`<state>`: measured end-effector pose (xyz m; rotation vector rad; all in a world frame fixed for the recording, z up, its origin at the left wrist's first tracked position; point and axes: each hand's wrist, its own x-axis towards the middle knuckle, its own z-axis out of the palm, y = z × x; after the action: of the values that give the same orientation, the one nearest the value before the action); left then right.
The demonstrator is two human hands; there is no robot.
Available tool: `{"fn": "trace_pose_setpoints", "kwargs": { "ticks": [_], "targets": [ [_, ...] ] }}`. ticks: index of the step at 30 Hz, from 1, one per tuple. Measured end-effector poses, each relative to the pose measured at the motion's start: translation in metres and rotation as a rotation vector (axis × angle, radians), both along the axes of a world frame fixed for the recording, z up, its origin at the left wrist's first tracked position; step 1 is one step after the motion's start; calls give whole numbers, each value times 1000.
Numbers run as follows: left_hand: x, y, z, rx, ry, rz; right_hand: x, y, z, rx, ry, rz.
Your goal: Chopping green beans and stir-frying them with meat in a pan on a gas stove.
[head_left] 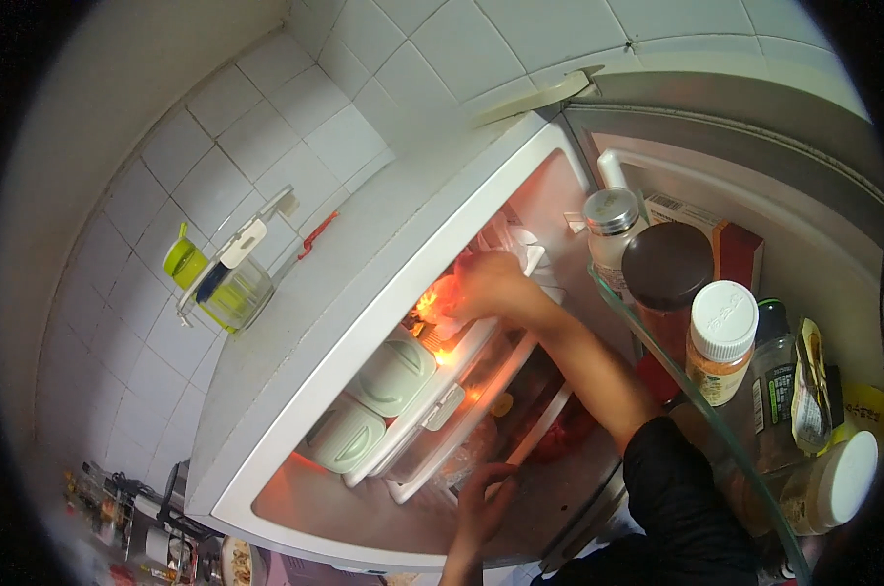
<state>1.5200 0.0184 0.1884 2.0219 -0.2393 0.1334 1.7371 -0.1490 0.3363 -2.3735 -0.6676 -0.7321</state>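
My right hand [489,282] reaches into the upper part of an open refrigerator [383,315]. Its fingers are closed around a thin plastic bag [449,297], which glows orange in the inside light; what the bag holds is unclear. Lower down, my left hand [486,498] is at the white front edge of a lower shelf [540,425], with its fingers curled; whether it grips that edge is not clear. Two pale green lidded containers [394,370] sit left of my right hand. Beneath them is a clear drawer [442,410] with a white front handle.
The open refrigerator door [734,132] stands at right. Its glass-edged shelf [683,381] carries a white-capped jar [721,340], a brown-lidded jar [667,267] and several bottles and packets. A clear container [240,289] with a green-capped bottle [185,260] rests atop the refrigerator.
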Motion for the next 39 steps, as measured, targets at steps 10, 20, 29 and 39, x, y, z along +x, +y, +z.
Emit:
{"fn": "trace_pose_setpoints", "kwargs": {
  "ticks": [10,20,29,39],
  "targets": [
    [4,-18,22,-83,85,-36,-20,-30,8,107,95,-46],
    [71,-66,87,-1324,183,-254,-81,-20,-8,271,-188,148],
    [57,-53,87,-1131,100,-170,-16,-1,23,160,200,433],
    [22,-41,80,-1157,204,-200,71,103,2,378,41,544]
  ]
}}
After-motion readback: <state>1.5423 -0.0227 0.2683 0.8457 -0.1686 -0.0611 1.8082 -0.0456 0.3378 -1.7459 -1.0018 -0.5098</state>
